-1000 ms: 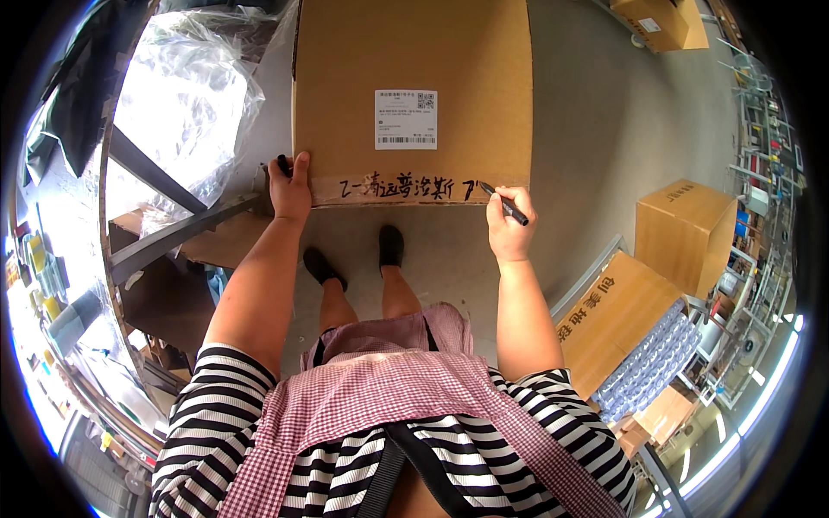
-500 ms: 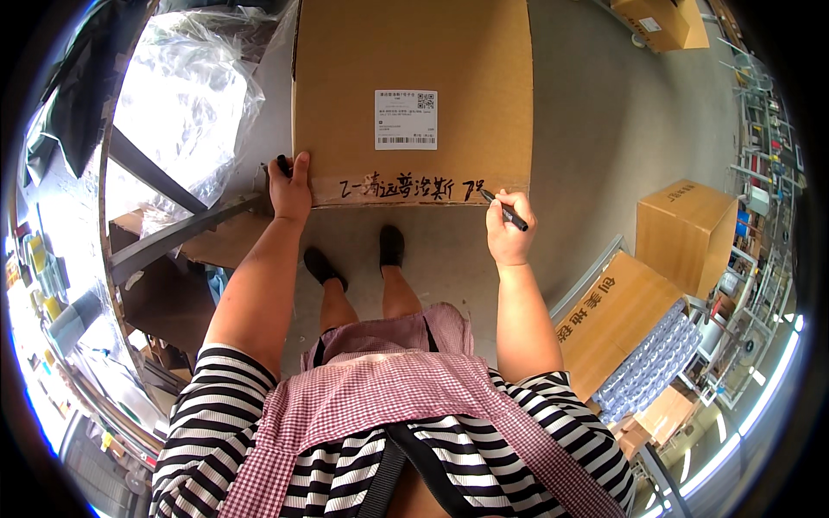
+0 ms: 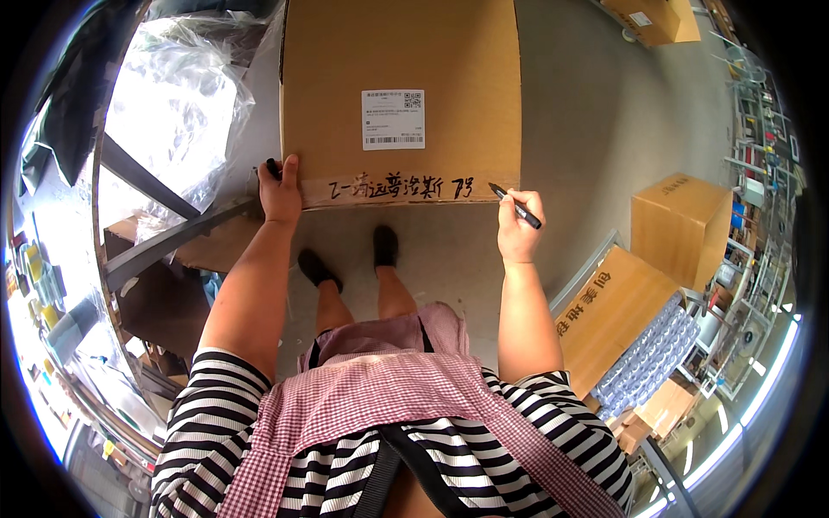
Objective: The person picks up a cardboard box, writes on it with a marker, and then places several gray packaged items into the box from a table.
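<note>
A large brown cardboard box lies before me, with a white shipping label on its top. Black handwriting runs along the taped near edge. In my right hand is a black marker, its tip lifted slightly off the box near the last character. My left hand sits at the box's near left corner, its fingers closed around a small black marker cap and its thumb against the cardboard.
Clear plastic wrap covers the surface at the left, beside a grey metal frame bar. Two cardboard cartons and a roll of bubble wrap stand at the right. Another carton lies at the far right.
The marker tip has come away from the writing and moved a little right. The last character now has more strokes. The box appears shifted slightly left in view.
</note>
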Demonstrator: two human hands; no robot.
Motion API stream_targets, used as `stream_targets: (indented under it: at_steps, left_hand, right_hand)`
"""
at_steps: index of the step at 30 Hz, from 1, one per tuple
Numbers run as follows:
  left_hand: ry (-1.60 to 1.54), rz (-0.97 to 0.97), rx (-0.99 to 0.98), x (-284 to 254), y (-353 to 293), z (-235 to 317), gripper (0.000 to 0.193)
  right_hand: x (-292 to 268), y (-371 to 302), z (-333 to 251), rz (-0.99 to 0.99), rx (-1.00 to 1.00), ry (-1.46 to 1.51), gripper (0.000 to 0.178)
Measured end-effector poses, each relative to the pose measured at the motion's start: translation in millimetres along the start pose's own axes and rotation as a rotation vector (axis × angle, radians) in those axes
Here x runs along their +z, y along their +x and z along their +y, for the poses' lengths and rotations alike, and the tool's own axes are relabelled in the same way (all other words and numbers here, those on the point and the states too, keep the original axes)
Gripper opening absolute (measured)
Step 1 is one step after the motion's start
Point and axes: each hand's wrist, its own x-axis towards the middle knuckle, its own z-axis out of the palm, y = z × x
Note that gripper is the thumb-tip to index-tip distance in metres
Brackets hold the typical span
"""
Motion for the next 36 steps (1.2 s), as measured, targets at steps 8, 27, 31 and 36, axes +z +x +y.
stream_targets:
  at_steps: [8,27,31,36]
  left_hand:
    - [0.042,0.001,0.029,0,-5,11,0.059]
    - [0.142,-0.432,0.711,-119,-113,167,0.021]
    - [0.103,-0.430,0.711,-152,-125,179,0.026]
    - [0.059,-0.381,0.774,-195,-126,185,0.033]
  right_hand:
    - [-7,1,10,0.014,-0.126,-0.130,0.008]
    - [42,-50,-228,-0.453,-0.363,0.517,0.012]
    - [56,-60,-257,-0.485,-0.461,0.472,0.011]
    - [67,-67,-304,-0.549,-0.636,0.392,0.011]
